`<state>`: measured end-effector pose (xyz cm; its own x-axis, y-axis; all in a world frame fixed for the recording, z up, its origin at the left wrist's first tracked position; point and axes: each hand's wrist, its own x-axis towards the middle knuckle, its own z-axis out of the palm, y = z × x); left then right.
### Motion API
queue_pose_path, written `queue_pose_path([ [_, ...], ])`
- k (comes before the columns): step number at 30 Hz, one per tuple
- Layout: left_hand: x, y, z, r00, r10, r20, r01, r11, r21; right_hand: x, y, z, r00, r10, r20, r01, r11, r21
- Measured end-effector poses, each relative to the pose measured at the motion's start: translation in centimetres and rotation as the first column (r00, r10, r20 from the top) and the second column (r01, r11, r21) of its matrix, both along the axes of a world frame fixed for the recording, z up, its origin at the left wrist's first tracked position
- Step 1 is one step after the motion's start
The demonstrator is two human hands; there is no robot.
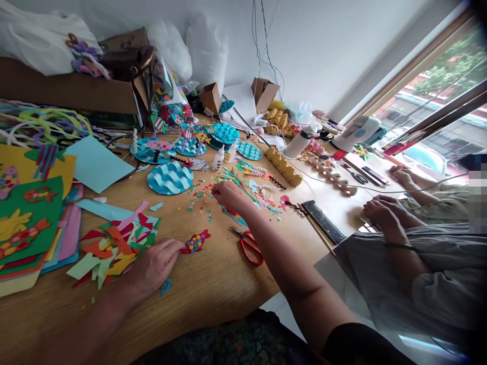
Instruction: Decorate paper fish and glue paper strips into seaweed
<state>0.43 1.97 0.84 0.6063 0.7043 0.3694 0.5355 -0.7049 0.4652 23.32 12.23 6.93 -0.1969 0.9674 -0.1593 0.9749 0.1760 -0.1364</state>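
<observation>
My left hand [163,261] rests on the table with its fingers closed at one end of a red paper fish [196,243] covered in coloured dots. Further forward, my right hand [229,196] reaches down into a scatter of tiny paper dots [201,190]. Its fingers are bunched together, and whatever they pinch is hidden. Red-handled scissors [251,248] lie beneath my right forearm. A heap of coloured paper scraps [117,243] is just left of my left hand, and a small blue paper piece [165,287] lies beside its wrist.
Wavy blue paper discs [170,177] and glue bottles [218,159] stand ahead. Stacked coloured sheets [32,223] lie at the left. A black tray [323,222], a white bottle [299,142] and another person's hands [382,213] are on the right. A thin cable [338,185] crosses the table.
</observation>
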Motion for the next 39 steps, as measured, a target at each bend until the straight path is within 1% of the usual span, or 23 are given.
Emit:
queue_pose_path([
  [2,0.0,0.0,0.1,1.000,-0.003,-0.002,0.003,1.000,-0.016,0.4,0.0,-0.2,1.000,0.003,0.003,-0.003,1.000,-0.001],
  [6,0.0,0.1,0.2,1.000,-0.008,-0.020,0.007,0.997,-0.071,1.5,-0.5,-1.1,1.000,-0.031,-0.004,0.031,0.999,0.027],
  [11,-0.1,0.1,-0.1,1.000,-0.004,-0.005,0.004,0.997,-0.074,2.8,-1.4,-1.7,0.998,-0.059,-0.014,0.059,0.998,0.012],
  [17,0.0,0.0,-0.2,1.000,-0.001,0.008,0.002,0.997,-0.081,3.5,-1.8,-1.4,0.997,-0.077,-0.002,0.077,0.997,0.021],
  [25,0.0,0.0,-0.2,1.000,0.007,0.005,-0.006,0.999,-0.053,3.5,-1.5,-0.3,0.995,-0.098,0.026,0.098,0.995,0.010],
  [30,-0.1,0.1,-0.6,1.000,-0.007,-0.005,0.007,0.998,-0.058,3.7,-0.6,-0.5,0.994,-0.102,0.044,0.102,0.995,0.009],
  [35,-0.4,0.1,-1.0,1.000,-0.002,-0.022,-0.001,0.992,-0.126,3.5,1.3,-1.3,0.995,-0.090,0.041,0.089,0.996,0.014],
  [39,-0.5,0.1,-0.9,1.000,-0.005,-0.019,0.002,0.991,-0.130,3.0,2.7,-1.9,0.996,-0.081,0.046,0.081,0.997,0.011],
])
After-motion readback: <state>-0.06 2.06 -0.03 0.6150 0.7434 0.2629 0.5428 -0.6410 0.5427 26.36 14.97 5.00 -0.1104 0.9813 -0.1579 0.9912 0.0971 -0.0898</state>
